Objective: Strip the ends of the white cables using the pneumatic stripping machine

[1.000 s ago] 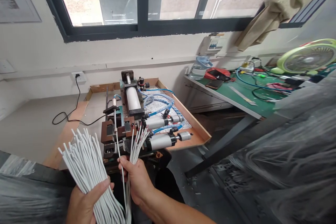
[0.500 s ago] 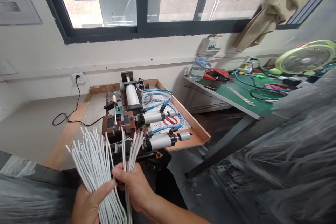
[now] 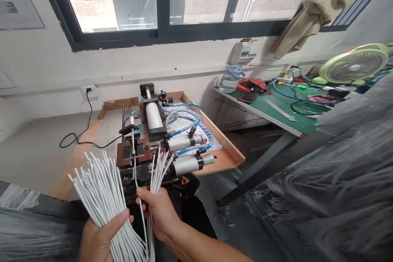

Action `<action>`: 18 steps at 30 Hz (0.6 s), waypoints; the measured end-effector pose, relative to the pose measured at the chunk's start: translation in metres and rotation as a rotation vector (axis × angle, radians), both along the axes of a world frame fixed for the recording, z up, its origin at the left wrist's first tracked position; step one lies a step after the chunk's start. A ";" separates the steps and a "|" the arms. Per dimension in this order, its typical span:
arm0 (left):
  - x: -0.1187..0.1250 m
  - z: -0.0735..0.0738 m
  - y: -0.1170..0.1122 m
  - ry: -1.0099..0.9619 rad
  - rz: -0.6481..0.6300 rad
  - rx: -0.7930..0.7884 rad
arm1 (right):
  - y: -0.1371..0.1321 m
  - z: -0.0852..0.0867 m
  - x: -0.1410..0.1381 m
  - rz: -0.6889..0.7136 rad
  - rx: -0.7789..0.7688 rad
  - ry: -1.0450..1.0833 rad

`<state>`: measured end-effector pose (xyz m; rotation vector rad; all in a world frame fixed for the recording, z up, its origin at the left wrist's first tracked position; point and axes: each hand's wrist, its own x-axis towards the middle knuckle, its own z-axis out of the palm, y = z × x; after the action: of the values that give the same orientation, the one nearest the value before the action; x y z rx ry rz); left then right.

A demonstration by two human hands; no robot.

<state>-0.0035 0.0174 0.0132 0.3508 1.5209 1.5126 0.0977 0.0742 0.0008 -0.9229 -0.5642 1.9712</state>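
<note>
My left hand (image 3: 104, 233) is closed round a thick bundle of white cables (image 3: 100, 188), their ends fanned out above the thumb. My right hand (image 3: 158, 208) grips a smaller bunch of white cables (image 3: 159, 170) with dark reddish tips. Between its thumb and finger it also pinches one single white cable (image 3: 136, 174), held apart from the bunch. This cable's upper end reaches into the machine (image 3: 134, 153) with brown blocks, below a thin metal rod. Pneumatic cylinders (image 3: 187, 165) lie on the machine's right, close behind the bunch.
Blue air hoses (image 3: 196, 147) curl inside the wooden-edged tray (image 3: 229, 147). A black power cord (image 3: 89, 118) runs to the wall socket. On the right, a green-topped table (image 3: 276, 108) bears a fan (image 3: 356, 65), a water jug (image 3: 231, 77) and tools. Plastic-wrapped cables (image 3: 344, 188) stand at the right.
My right hand has separated one white cable from the others, and its tip now reaches the machine. The small bunch has shifted slightly right. My left hand still holds the thick bundle.
</note>
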 end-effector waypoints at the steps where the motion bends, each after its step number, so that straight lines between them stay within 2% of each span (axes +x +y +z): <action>1: 0.000 -0.001 0.000 0.005 -0.003 0.006 | 0.000 0.001 0.000 0.017 -0.010 0.011; 3: -0.001 -0.001 0.000 0.019 -0.018 0.027 | 0.000 0.002 0.000 0.098 0.001 0.052; 5: -0.001 0.000 -0.001 0.026 -0.077 0.056 | -0.002 0.001 0.000 0.214 0.061 0.080; 7: 0.001 0.003 -0.001 0.018 -0.151 0.089 | -0.006 -0.002 0.001 0.257 0.140 0.062; 9: 0.002 0.005 -0.002 -0.003 -0.198 0.095 | -0.010 -0.006 0.002 0.198 0.190 0.028; 12: 0.001 0.003 -0.002 -0.027 -0.200 0.074 | -0.012 -0.009 0.003 0.100 0.218 0.015; 18: -0.006 -0.003 0.000 -0.071 -0.073 0.008 | -0.004 -0.004 -0.001 -0.027 0.118 -0.003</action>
<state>-0.0098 0.0171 0.0098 0.3502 1.4314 1.4595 0.0969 0.0701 -0.0035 -0.8557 -0.6593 1.8919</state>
